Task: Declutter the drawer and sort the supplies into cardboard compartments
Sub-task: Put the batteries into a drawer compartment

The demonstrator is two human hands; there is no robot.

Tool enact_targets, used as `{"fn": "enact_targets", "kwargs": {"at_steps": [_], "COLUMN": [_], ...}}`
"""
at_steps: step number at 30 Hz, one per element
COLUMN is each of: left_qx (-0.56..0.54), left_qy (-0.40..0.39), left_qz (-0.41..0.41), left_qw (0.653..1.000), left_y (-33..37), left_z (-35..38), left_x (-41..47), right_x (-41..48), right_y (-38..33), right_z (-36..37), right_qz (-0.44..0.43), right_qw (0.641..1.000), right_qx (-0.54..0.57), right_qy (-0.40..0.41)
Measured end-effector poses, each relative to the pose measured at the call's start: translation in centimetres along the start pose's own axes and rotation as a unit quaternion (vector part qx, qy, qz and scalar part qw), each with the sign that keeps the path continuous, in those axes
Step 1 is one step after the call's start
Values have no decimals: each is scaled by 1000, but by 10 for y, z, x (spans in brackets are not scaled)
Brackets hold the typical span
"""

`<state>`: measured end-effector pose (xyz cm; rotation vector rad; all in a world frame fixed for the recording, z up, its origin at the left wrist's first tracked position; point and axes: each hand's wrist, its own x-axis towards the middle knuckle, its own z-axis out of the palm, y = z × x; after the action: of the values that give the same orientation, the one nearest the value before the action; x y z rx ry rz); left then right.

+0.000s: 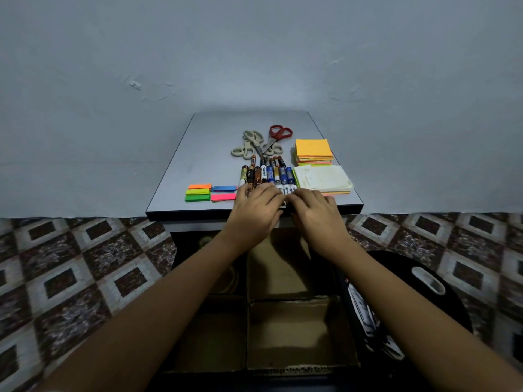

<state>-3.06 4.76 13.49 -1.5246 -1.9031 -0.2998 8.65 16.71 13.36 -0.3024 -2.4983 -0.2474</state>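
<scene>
Head view, looking down. A row of markers [268,174] lies side by side at the middle of the near edge of the bench [203,154], long axes running from near edge to far edge. Both hands lie on the markers' near ends. The left hand [256,206] covers the row's left half and the right hand [314,210] its right half, fingertips almost meeting. Each grip is bent over the barrels; whether either actually holds a marker cannot be told.

The cardboard compartments [294,335] sit in the open drawer directly below the near edge, under the forearms. The markers would likely travel toward the person and down.

Scissors [275,136] lie behind the row. Sticky-note pads [314,148] lie toward the right edge and index tabs [199,192] toward the left. Patterned floor [70,264] and a plain wall [254,52] surround the bench.
</scene>
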Motion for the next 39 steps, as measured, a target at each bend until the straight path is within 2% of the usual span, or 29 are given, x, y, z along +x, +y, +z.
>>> {"fn": "enact_targets", "kwargs": {"at_steps": [5, 13, 15, 20, 22, 24, 26, 27, 28, 30, 34, 39], "left_qx": [2, 16, -3, -141, -280, -440, -546, -575, -588, -579, -504, -464], "left_qy": [49, 82, 99, 80, 45, 5, -21, -38, -62, -130, -321, -463], "left_qz": [28, 60, 39, -91, -187, -305, -387, -411, -424, -431, -420, -448], "left_qw": [998, 995, 994, 983, 941, 844, 743, 706, 686, 680, 683, 608], "left_y": [2, 3, 5, 11, 12, 12, 10, 9, 7, 4, 3, 14], "left_z": [0, -9, -14, -32, -44, -56, -66, -71, -76, -86, -92, -64], "left_x": [0, -3, -3, -4, -3, -2, -4, -8, -14, -31, -80, -136], "right_x": [-1, -9, -10, -8, -9, -9, -11, -12, -14, -21, -40, -57], "right_y": [3, 6, 6, 1, -1, -4, -7, -8, -10, -17, -38, -71], "right_z": [-2, -8, -13, -29, -36, -48, -59, -63, -67, -73, -67, -50], "right_qz": [-20, -49, -39, 27, 84, 169, 247, 272, 288, 287, 246, 209], "right_qw": [999, 997, 996, 986, 976, 951, 915, 895, 871, 825, 794, 778], "right_qx": [19, 45, 54, 130, 178, 249, 318, 354, 396, 476, 514, 502], "right_qy": [19, 43, 67, 101, 88, 68, 21, -11, -42, -100, -211, -314]}}
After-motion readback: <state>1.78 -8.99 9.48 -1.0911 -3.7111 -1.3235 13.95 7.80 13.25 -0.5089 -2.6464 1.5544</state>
